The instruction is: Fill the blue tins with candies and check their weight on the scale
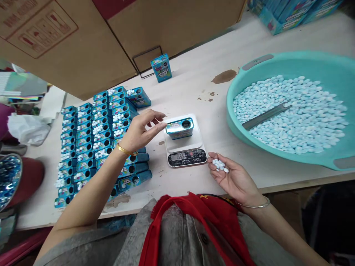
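Observation:
A blue candy tin [180,129] with a round dark opening in its top stands on a small white kitchen scale [197,137], whose digital display is lit. My left hand [144,129] reaches in from the left, fingers apart, its thumb and fingertips close to the tin's left end; whether they touch it I cannot tell. Palm up at the scale's lower right, my right hand [231,177] is cupped around several pale candies [219,164]. To the right, a turquoise basin [280,59] holds a heap of similar candies, with a grey metal tool [266,115] lying on them.
Rows of blue tins [83,140] cover the left of the table, many with candies on top. One tin [161,68] stands at the back by a wire stand and cardboard boxes [177,22]. A red bucket [30,181] is far left; packed cartons [291,14] are back right.

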The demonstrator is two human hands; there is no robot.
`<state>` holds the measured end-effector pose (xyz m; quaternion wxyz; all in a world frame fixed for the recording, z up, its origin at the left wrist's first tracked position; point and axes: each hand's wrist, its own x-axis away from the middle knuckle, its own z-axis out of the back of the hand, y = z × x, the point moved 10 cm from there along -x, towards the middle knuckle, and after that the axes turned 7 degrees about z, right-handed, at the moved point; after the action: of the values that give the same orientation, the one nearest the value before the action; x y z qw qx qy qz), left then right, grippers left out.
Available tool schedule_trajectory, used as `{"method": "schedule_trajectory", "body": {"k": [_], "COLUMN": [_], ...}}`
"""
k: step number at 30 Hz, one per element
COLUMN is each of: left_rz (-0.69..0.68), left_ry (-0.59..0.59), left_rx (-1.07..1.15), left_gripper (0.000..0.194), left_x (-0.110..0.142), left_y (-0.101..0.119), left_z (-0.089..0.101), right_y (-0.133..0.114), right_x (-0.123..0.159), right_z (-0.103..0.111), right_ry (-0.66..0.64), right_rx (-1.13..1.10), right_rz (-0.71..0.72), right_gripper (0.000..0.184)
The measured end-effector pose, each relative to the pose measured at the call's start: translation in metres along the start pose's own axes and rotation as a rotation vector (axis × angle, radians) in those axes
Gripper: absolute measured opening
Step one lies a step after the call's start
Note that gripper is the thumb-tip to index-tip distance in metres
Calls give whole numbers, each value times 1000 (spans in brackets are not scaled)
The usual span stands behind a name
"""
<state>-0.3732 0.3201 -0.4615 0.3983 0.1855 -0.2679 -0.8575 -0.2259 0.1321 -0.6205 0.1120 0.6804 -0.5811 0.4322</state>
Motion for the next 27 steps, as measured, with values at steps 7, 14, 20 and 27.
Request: {"method": "schedule_trajectory", "body": {"k": [7,14,20,27], "left_rz": [-12,-53,-100,-336], "left_ry": [-14,-96,-119,-14], "left_rx": [-7,-12,-62,-514], "left_gripper": [27,44,60,26], "left_x": [-4,-1,-3,9], "left_y": [-3,2,4,59], "left_z": [-9,-26,-50,-47], "right_y": [3,8,13,-2], "right_x": [-2,-5,-9,-11], "right_z": [-2,-5,-41,-84], "right_ry": [-5,4,-117,-204], "right_rx": [34,39,70,-1], "right_rz": [1,-24,-21,88], "right_gripper": [13,14,13,15]}}
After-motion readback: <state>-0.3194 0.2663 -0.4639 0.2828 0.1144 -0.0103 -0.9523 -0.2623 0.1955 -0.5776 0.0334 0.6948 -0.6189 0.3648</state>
